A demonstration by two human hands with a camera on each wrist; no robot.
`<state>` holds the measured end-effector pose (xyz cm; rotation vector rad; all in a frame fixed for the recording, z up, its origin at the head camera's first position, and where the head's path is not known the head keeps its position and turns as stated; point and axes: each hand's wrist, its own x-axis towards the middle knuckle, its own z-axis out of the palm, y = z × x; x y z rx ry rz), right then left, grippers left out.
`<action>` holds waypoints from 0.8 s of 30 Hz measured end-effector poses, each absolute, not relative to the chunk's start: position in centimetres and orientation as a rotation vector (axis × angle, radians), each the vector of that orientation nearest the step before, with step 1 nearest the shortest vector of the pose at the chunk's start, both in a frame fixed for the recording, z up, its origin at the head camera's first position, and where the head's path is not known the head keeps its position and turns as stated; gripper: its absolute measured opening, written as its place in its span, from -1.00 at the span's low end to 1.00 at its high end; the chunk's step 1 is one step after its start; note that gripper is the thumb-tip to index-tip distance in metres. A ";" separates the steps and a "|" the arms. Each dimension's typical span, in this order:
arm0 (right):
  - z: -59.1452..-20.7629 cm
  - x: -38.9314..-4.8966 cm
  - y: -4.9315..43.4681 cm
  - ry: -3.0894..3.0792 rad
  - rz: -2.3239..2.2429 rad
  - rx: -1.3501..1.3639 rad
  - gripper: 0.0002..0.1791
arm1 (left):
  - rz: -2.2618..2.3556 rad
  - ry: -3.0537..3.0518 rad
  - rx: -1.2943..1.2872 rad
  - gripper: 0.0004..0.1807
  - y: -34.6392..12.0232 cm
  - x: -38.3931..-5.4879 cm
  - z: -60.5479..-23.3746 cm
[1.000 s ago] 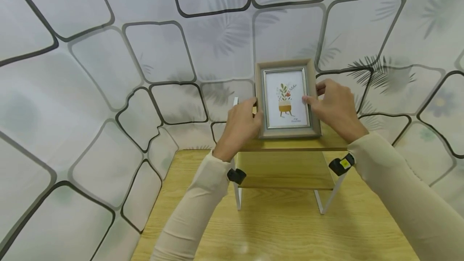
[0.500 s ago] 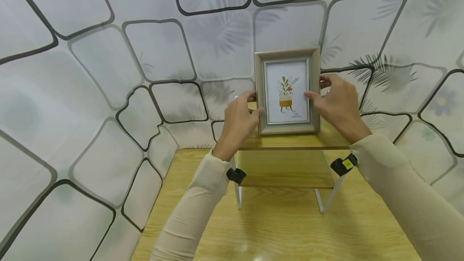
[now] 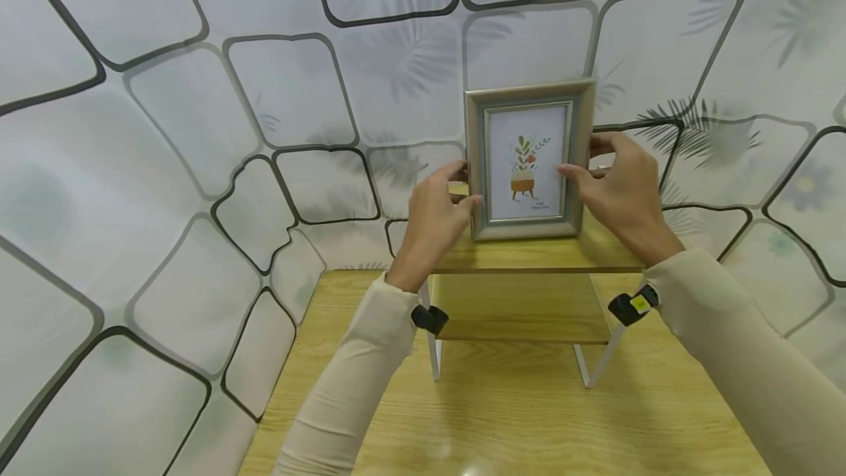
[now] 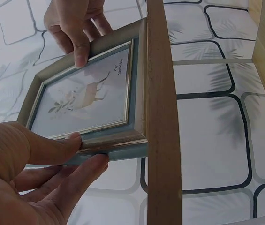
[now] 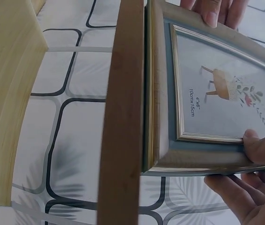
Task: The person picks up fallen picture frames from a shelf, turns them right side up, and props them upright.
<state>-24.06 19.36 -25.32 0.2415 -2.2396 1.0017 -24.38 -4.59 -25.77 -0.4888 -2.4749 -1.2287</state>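
A picture frame (image 3: 526, 160) with a beige and blue-grey border stands near upright on the top board (image 3: 529, 258) of a small two-tier stand. Its print shows a potted plant with a red flower. My left hand (image 3: 435, 213) holds the left side, thumb in front and fingers behind; the left wrist view shows that thumb (image 4: 66, 146) on the border. On the opposite side, my right hand (image 3: 624, 193) grips the frame, its thumb (image 5: 259, 146) on the front and fingers behind. The frame's lower edge appears to meet the board. Its back is hidden.
Below the top board is a lower wooden shelf (image 3: 522, 311), carried on white metal legs (image 3: 598, 366). The stand rests on a wood-grain surface (image 3: 463, 424). A patterned wall covering (image 3: 410, 79) rises close behind and along the left.
The frame has tipped back to a more upright stance and shifted up in view, turning slightly. My right hand has moved a little right with it; the left fingers have shifted slightly up.
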 end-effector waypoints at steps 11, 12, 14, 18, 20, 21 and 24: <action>-25.9 -23.8 19.6 -2.175 1.065 0.283 -0.43 | -1.346 -2.467 -0.456 -0.45 -4.7 -24.2 -25.7; -26.0 -23.8 19.6 -2.171 1.065 0.284 -0.43 | -1.352 -2.467 -0.454 -0.45 -4.7 -24.2 -25.7; -26.1 -23.8 19.7 -2.164 1.063 0.285 -0.45 | -1.368 -2.470 -0.451 -0.45 -4.7 -24.2 -25.7; -26.2 -23.8 19.7 -2.153 1.058 0.289 -0.47 | -1.388 -2.469 -0.459 -0.46 -4.7 -24.1 -25.6; -26.2 -23.8 19.8 -2.150 1.068 0.298 -0.47 | -1.391 -2.467 -0.464 -0.46 -4.7 -24.1 -25.6; -26.2 -23.8 19.8 -2.150 1.071 0.303 -0.46 | -1.390 -2.464 -0.468 -0.46 -4.7 -24.1 -25.7; -26.2 -23.7 20.0 -2.155 1.090 0.321 -0.42 | -1.391 -2.458 -0.472 -0.46 -4.7 -24.1 -25.7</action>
